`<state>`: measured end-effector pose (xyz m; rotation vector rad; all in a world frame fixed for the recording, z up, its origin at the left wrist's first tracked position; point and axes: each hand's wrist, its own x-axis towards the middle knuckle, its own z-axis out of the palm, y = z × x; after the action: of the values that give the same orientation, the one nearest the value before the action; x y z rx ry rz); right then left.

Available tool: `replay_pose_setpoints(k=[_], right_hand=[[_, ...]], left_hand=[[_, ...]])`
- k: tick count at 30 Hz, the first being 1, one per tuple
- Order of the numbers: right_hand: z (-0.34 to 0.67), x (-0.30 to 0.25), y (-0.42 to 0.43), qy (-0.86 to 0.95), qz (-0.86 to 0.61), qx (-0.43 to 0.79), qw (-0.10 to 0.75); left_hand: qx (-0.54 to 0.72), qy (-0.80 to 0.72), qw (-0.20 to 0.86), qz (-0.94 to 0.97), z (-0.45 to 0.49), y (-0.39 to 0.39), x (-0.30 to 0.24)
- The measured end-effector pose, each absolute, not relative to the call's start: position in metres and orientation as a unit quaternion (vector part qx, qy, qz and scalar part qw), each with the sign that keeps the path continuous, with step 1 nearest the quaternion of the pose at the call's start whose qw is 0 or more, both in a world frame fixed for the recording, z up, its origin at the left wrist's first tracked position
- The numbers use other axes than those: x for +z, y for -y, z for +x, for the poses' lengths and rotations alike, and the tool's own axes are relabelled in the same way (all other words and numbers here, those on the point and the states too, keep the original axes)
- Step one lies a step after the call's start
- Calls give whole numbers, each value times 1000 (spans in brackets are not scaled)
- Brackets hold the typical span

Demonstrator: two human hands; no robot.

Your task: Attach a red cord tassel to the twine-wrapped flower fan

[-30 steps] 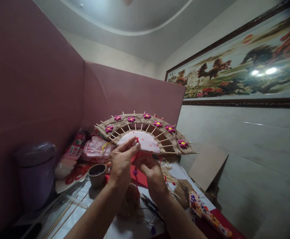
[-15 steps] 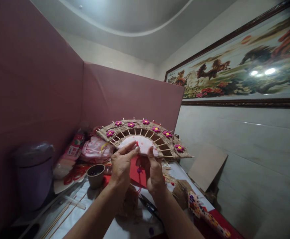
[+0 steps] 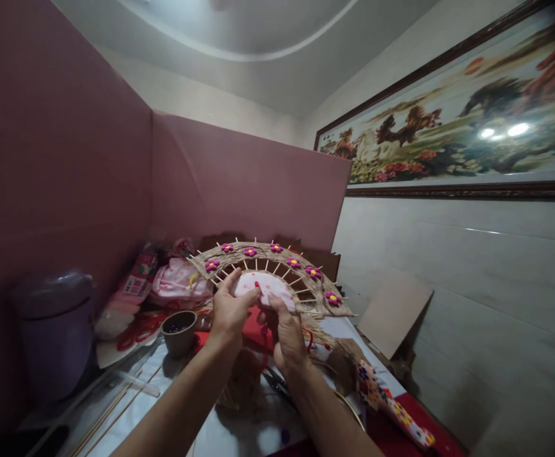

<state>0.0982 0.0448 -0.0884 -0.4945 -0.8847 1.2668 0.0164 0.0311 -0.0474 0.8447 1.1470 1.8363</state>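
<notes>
Both hands hold a handmade fan [image 3: 262, 251], spread wide, with a band of brown twine over thin sticks and several purple flowers with yellow centres. A pale pink fabric piece [image 3: 277, 287] with red spots covers its lower middle. My left hand [image 3: 227, 314] grips the lower left of the fabric, thumb in front near a small red piece [image 3: 257, 285]. At the lower right, my right hand [image 3: 287, 333] closes on the fabric with its thumb across the front. Its other fingers are partly hidden. Red cord [image 3: 310, 339] shows beside the right hand.
A dark cup [image 3: 179, 339] stands left of my arms, near loose sticks [image 3: 115, 412] and a pink patterned cloth bundle [image 3: 179, 282]. Black-handled scissors or pliers [image 3: 277, 386] lie under my right forearm. A flower-patterned item [image 3: 394, 406] lies right. A purple bin [image 3: 56, 336] stands far left.
The fan has come down a little and tips more to the right. My right thumb has slid inward across the fabric. The camera view has shifted slightly.
</notes>
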Motion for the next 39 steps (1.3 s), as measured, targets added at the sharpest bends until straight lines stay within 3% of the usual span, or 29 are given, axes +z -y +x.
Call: replay_pose_setpoints(k=[9,17,25,32,39], right_hand=[[103,-95,-55,331,-235,584,703],[116,-93,-71,307,-214,591,714],[145,-82,-90,337,-215,455,796],[161,-78,-94,362,-206,366,832],[162,-79,-95,379,-213,332,837]], left_hand=[[743,-447,382,319,10,-42,-52],[720,-506,266,393,6,-53,-63],[455,-546,270,649,8,-66,-91],[251,-520,199,792,45,-73,-93],[189,-490,197,828,76,-99,-112]])
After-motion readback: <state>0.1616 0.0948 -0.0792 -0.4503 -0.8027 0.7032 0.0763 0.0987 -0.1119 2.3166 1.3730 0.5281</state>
